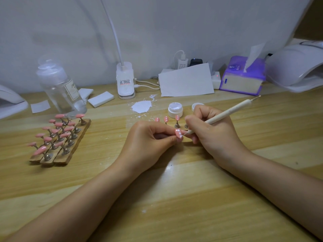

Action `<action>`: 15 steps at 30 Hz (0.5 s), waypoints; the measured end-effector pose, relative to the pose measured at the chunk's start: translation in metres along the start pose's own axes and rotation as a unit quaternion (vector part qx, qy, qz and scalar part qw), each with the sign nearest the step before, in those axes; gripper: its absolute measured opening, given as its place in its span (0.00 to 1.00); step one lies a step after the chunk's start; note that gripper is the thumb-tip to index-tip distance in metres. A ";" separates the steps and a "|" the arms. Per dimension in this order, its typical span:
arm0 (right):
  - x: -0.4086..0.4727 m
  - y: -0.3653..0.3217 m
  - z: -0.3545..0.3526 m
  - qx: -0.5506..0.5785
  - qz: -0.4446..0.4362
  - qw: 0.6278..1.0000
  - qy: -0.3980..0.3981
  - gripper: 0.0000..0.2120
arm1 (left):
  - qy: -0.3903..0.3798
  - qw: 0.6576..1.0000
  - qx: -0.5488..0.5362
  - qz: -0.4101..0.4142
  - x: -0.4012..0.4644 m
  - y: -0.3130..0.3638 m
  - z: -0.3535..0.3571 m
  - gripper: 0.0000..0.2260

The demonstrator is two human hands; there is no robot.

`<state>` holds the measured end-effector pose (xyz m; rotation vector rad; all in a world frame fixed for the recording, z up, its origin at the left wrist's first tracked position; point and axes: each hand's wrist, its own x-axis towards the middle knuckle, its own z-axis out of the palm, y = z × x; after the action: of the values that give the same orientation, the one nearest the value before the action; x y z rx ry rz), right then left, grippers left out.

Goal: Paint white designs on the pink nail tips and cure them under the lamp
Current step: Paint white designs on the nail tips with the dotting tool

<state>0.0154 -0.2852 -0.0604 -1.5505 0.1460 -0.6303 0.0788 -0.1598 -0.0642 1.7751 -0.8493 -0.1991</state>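
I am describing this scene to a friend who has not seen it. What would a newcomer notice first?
First, the two hands at the centre: the left hand pinches a pink tip while the right hand dots white on it with a pen. Next, the rack of plain pink tips at the left, and the white spill beside the open jar behind the hands.

Two bare forearms, without sleeves, reach into view; the left hand (148,140) and right hand (215,135) wear no gloves, rings or bracelets.
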 end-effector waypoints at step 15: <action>0.004 -0.003 -0.001 0.096 0.038 0.992 0.072 0.24 | -0.004 1.000 -0.010 0.018 -0.003 0.003 0.000 0.07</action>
<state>0.0169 -0.2877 -0.0563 -1.3090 0.2468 -0.6758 0.0748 -0.1585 -0.0628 1.7403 -0.8813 -0.1908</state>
